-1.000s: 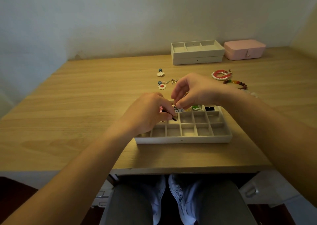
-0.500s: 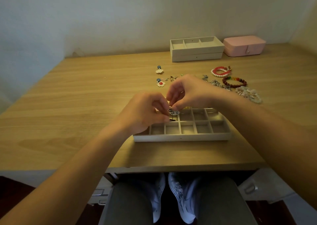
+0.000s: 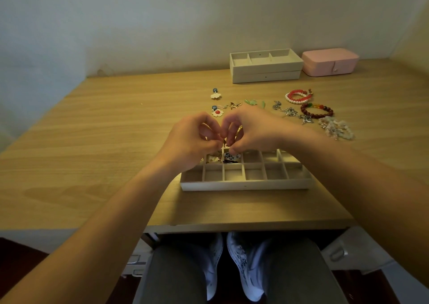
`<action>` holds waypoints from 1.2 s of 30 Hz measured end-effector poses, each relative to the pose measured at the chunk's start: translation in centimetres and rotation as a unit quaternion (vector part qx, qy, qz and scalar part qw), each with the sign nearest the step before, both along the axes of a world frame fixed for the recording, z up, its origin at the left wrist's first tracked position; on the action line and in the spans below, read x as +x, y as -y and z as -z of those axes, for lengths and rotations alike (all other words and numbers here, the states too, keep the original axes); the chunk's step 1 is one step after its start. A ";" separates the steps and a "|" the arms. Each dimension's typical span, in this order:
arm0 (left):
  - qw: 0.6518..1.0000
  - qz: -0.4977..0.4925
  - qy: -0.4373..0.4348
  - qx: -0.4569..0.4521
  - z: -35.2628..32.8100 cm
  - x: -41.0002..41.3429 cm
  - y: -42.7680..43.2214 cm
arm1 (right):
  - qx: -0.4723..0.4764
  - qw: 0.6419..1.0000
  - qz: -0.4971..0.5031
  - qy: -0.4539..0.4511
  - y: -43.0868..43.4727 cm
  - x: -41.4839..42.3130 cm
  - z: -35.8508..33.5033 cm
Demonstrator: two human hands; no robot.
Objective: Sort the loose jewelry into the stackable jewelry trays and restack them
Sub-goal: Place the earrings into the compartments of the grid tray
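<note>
Hands: left hand (image 3: pixel 192 141) and right hand (image 3: pixel 253 129) both pinch one small piece (image 3: pixel 224 142) with curled fingertips.
Place: just above the back row of the tray (image 3: pixel 246 185), which lies on the tabletop (image 3: pixel 116 129).
Handling: probably very light, thin and easy to drop; a fingertip pinch suits it.
Direction: the axis of the piece is too small to tell; the tray's long axis runs left to right.

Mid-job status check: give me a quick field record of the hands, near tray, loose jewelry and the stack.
compartment tray: front row looks empty; few pieces in back-left cells
left hand: pinches small piece above those back-left cells
right hand: pinches the same piece; too small to identify
loose on table: flower earrings, silver chain, red and pearl bracelets, dark bead bracelet, pale stone bracelet
stacked trays: at back, beside pink box
restacking: not yet done
</note>
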State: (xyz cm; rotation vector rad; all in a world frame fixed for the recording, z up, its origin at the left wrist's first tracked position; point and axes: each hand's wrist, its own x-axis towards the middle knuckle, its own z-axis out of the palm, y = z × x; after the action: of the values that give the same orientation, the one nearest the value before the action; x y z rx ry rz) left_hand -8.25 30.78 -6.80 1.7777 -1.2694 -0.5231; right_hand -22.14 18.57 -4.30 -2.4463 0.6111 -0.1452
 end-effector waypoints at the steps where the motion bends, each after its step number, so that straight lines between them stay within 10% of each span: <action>1: 1.000 -0.001 0.003 0.001 0.0 0.0 0.0 | -0.003 1.000 0.000 -0.004 0.0 0.0 0.0; 24: 0.960 0.015 0.245 0.135 -0.5 -1.3 1.1 | -0.119 0.991 0.018 -0.055 -1.0 1.1 -0.6; 36: 0.977 0.062 0.139 0.152 -0.5 -0.8 1.2 | -0.043 0.998 0.027 -0.041 -0.2 0.7 -1.4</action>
State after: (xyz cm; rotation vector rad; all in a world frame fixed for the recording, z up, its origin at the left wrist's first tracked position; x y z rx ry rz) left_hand -9.01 29.58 -6.32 2.0909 -1.5675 -0.5796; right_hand -21.43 18.82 -2.85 -2.5296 0.7219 -0.0956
